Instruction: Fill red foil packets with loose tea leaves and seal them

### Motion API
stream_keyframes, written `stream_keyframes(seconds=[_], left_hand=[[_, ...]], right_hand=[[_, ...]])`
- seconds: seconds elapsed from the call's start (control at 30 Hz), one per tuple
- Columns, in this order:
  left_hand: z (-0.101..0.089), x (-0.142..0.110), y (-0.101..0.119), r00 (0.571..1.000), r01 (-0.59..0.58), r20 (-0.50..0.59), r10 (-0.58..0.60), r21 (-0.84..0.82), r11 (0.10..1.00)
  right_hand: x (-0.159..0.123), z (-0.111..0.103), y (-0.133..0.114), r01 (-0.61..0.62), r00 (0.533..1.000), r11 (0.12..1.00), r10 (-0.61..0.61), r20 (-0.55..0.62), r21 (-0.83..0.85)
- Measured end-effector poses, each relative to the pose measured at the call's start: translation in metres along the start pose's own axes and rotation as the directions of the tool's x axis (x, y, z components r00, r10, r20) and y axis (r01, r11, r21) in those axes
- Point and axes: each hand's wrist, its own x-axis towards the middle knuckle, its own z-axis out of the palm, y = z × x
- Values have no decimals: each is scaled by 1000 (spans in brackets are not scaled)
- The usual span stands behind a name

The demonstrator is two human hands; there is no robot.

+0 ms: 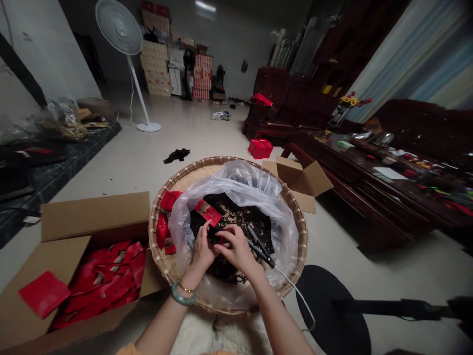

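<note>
My left hand (202, 247), with a green bangle on its wrist, is over a clear plastic bag (177, 212) of dark, dry, leaf-like material (242, 209). Close beside it, my right hand (236, 250) has its fingers curled inward. Between the two sets of fingers are something dark and a bit of red, too hidden to name. A red packet (209, 213) lies on the dark material just beyond my left fingertips. To the right of my right hand, a black corded tool with two long arms (261, 252), like a hair straightener, rests on the bag's contents.
The bag sits in a round woven basket (302, 236), with more red packets (162, 229) at its left. An open carton (96, 214) full of red packets stands left. Behind right is another open carton (320, 178). A black round base (332, 315) stands right, a white fan (148, 126) farther back.
</note>
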Motion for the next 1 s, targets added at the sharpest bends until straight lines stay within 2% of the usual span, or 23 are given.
stream_keyframes(seconds=[0.13, 0.27, 0.37, 0.43, 0.47, 0.53, 0.6, 0.63, 0.73, 0.8, 0.9, 1.0], left_hand=[[2, 2, 2, 999, 17, 30, -15, -42, 999], [-1, 4, 5, 994, -12, 109, 21, -90, 996], [-3, 4, 7, 990, -34, 131, 45, -84, 996], [-4, 3, 8, 989, -47, 138, 59, -91, 995], [-4, 3, 8, 988, -45, 143, 58, -91, 995], [-4, 2, 9, 987, -18, 159, 31, -79, 997], [-4, 1, 9, 981, 31, 192, -16, -71, 997], [-4, 1, 10, 976, 63, 212, -46, -76, 995], [-5, 1, 12, 945, 193, 297, -140, -157, 969], [-4, 2, 13, 906, 271, 385, -177, -204, 941], [-2, 1, 14, 843, 324, 506, -183, -207, 923], [-1, 1, 17, 785, 401, 585, -206, -226, 888]], right_hand=[[3, -3, 3, -59, 998, 995, 58, 6, 78], [8, -14, 12, -142, 987, 948, 157, -31, 286], [9, -23, 15, -198, 939, 908, 284, -195, 368], [8, -27, 14, -194, 916, 933, 283, -285, 303], [6, -28, 13, -168, 933, 955, 234, -275, 243], [3, -29, 10, -82, 985, 989, 99, -139, 124], [0, -27, 9, -13, 1000, 998, 12, 13, 59], [0, -26, 10, -8, 999, 999, 7, 37, 41], [1, -21, 16, -84, 994, 996, 86, -71, 35], [4, -20, 21, -135, 974, 990, 142, -177, 51], [7, -22, 24, -198, 938, 977, 212, -273, 81], [8, -27, 22, -167, 931, 983, 183, -316, 79]])
